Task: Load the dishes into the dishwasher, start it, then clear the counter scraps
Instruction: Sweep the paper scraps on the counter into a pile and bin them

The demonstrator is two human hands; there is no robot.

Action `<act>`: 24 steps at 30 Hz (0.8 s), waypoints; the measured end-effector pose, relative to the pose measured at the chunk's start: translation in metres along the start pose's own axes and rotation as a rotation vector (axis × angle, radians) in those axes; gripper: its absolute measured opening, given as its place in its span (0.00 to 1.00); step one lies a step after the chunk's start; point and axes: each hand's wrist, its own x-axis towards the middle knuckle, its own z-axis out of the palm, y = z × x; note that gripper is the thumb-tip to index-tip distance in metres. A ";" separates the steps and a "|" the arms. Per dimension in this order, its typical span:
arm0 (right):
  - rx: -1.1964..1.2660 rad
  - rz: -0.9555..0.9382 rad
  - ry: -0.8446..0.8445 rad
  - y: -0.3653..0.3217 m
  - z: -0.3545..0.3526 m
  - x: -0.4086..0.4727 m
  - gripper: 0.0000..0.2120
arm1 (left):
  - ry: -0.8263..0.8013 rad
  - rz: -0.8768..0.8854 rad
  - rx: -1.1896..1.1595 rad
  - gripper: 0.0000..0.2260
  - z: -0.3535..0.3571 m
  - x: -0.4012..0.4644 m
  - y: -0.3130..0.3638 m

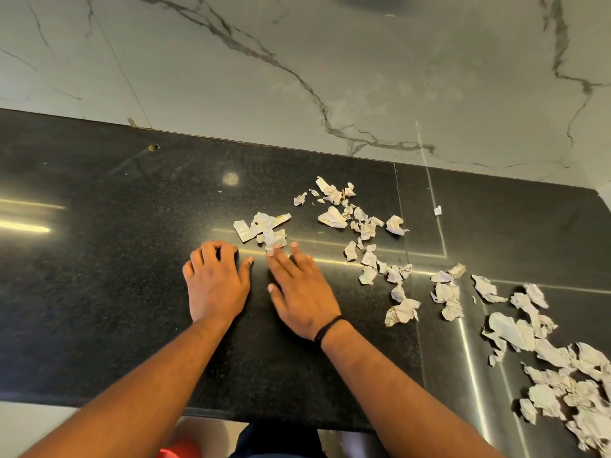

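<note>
A black granite counter [99, 259] is shown against a veined marble wall [363, 61]. Torn paper scraps are scattered over the counter's right half: the largest heap [568, 385] lies at the near right edge, a looser trail [363, 226] runs back toward the wall, and a small cluster [264, 228] is set apart at the centre. No dishwasher or dishes are seen, so the scrap-clearing step is judged to be in hand.

The right hand [302, 292], a dark band at its wrist, is laid flat with fingers extended, its fingertips [276, 248] touching the near edge of the small cluster. The left hand [215, 279] is placed just beside it, fingers curled under against the stone; whether anything is held beneath them cannot be told.

The step is best done by sweeping the flat palm low across the surface, so that scraps are gathered into one pile rather than flicked apart.
</note>
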 end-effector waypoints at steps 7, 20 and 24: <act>-0.028 0.242 0.023 0.042 0.010 -0.049 0.28 | -0.005 -0.002 -0.005 0.13 0.002 0.000 -0.001; -0.047 0.036 0.000 -0.006 -0.006 0.026 0.27 | -0.002 -0.004 0.010 0.13 0.000 0.000 0.000; -0.059 0.113 -0.102 0.007 -0.005 0.022 0.28 | 0.003 -0.014 -0.014 0.13 0.001 0.000 0.000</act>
